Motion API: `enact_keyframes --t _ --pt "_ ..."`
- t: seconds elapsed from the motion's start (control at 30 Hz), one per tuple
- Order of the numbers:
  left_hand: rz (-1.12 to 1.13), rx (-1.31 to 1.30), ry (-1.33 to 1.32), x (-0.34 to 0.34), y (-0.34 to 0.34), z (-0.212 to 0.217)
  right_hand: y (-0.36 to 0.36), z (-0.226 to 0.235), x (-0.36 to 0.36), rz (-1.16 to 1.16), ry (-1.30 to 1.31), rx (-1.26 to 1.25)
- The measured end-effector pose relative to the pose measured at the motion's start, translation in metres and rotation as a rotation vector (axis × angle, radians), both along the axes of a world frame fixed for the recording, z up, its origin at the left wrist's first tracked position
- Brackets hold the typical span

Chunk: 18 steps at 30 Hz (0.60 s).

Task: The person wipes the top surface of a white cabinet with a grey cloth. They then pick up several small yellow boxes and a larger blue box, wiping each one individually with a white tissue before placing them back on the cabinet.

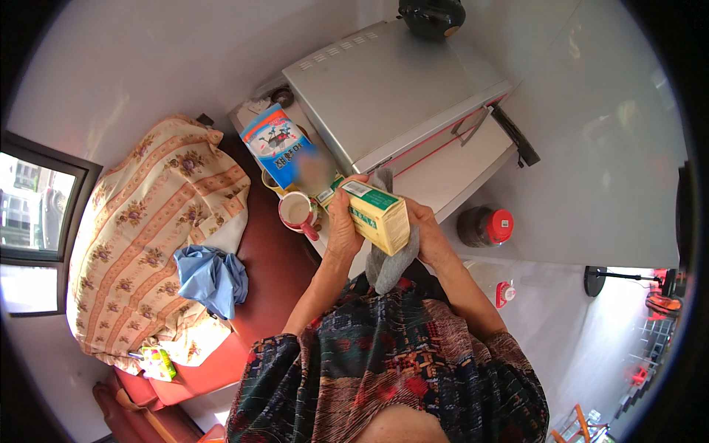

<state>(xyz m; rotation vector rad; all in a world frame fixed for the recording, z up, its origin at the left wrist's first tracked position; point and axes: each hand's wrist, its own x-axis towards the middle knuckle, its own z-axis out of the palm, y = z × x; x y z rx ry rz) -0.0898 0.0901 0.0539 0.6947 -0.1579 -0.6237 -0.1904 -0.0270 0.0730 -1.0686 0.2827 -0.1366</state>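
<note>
Looks like an oblong cardboard carton [378, 218], pale yellow with a green band and a white barcode patch on the upper side. Slants from far left to near right, tilted, with the near end turned into view and seemingly closed. Rests between the left hand [344, 227] and the right hand [430, 235]. Trails beneath, as a soft grey cloth [396, 267], showing past the carton's far and near edges, loosely folded, beside the right hand.
</note>
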Motion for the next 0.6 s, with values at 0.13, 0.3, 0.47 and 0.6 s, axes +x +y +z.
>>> enact_keyframes --t 0.13,0.3,0.47,0.6 --pt "-0.055 -0.038 -0.062 0.005 0.011 -0.011 -0.014 -0.002 -0.014 0.157 -0.036 -0.592" --pt "-0.241 0.084 -0.061 0.006 0.013 -0.016 -0.032 0.032 -0.019 0.076 -0.149 -0.508" --pt "-0.381 0.119 -0.118 -0.005 0.004 0.001 -0.032 0.049 -0.011 0.275 -0.31 -0.686" --pt "-0.465 0.069 -0.061 -0.007 0.007 0.001 -0.032 0.049 -0.005 0.255 -0.197 -0.757"
